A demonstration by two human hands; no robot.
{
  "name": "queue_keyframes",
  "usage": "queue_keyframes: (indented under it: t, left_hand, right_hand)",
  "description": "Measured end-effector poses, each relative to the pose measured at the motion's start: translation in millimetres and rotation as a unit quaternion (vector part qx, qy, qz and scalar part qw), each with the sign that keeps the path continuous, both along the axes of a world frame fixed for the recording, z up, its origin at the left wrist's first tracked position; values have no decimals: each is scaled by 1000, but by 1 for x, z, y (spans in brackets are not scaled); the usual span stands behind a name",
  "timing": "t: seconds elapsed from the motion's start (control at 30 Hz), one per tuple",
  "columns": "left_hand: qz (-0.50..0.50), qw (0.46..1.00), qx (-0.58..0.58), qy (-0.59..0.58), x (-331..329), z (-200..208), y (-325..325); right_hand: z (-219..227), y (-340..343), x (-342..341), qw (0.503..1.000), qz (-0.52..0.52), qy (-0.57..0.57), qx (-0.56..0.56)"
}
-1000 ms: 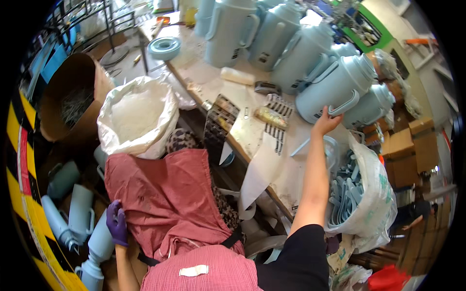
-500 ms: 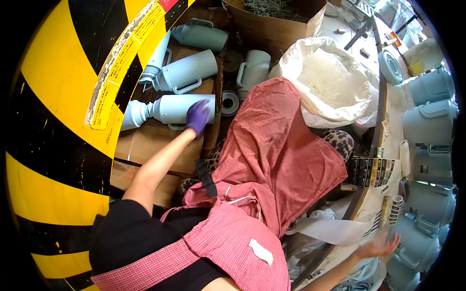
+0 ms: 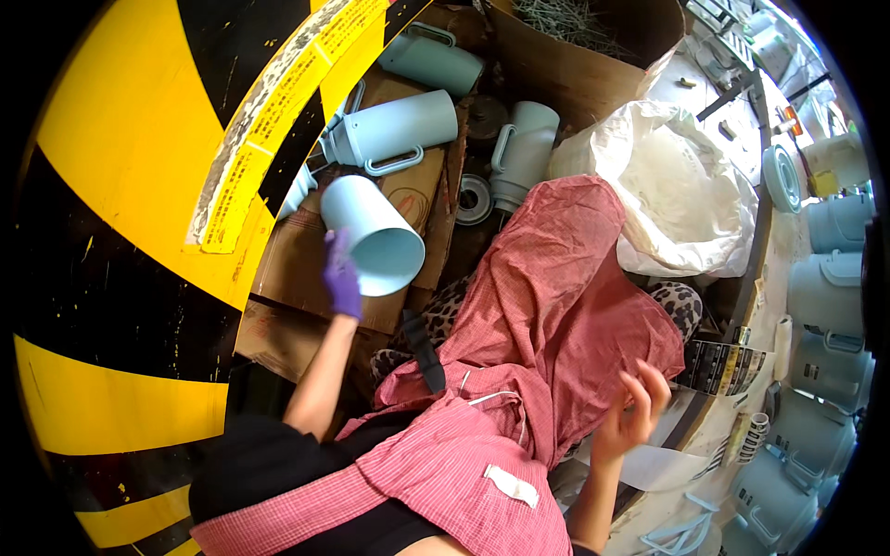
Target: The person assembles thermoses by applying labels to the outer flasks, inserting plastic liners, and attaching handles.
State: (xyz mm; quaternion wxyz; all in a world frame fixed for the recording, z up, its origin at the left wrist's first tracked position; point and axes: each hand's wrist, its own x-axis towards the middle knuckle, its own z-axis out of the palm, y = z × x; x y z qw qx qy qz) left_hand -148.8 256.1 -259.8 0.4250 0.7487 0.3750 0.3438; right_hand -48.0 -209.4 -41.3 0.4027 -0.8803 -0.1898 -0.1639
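Observation:
My left hand (image 3: 343, 276), in a purple glove, is closed on the near side of a light-blue plastic jug body (image 3: 357, 204). This jug is lifted and tilted, its wide round mouth turned toward me. Bare and with nothing in it, my right hand (image 3: 635, 412) is raised over the apron (image 3: 519, 324) on my lap, its fingers apart and slightly curled. Just beyond the held jug, another light-blue jug body (image 3: 399, 125) with a handle lies on its side on cardboard (image 3: 311, 255).
A yellow-and-black striped panel (image 3: 102, 278) rises close on the left. Beyond my knees stand a white sack (image 3: 686, 199) and a carton (image 3: 575, 56). Along the right runs a bench (image 3: 774, 278) with a roll of labels (image 3: 753, 435) and several light-blue jugs (image 3: 825, 292).
My left hand has lifted the jug off the cardboard and swung its mouth toward me. My right hand has moved from the bench to above my lap.

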Motion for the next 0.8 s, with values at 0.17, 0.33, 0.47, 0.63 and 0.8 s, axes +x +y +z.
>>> queue_keyframes:
  t: [0.17,0.33,0.47,0.63,0.8]
  left_hand:
    - [-107,954,-212,-181,-20,159,-73]
    - [-246,898,-340,-129,30,163,-136]
    - [-557,825,-91,24,69,113,-140]
    - [-634,749,-135,-132,135,266,-166]
    - [-878,418,-158,-171,187,319,-221]
  right_hand:
    - [-16,84,77,973,137,56,178]
    - [35,58,131,734,3,293,612]
    - [103,-11,107,850,157,76,496]
    - [135,-4,45,984,91,62,138]
    - [139,31,22,951,174,-199,-161]
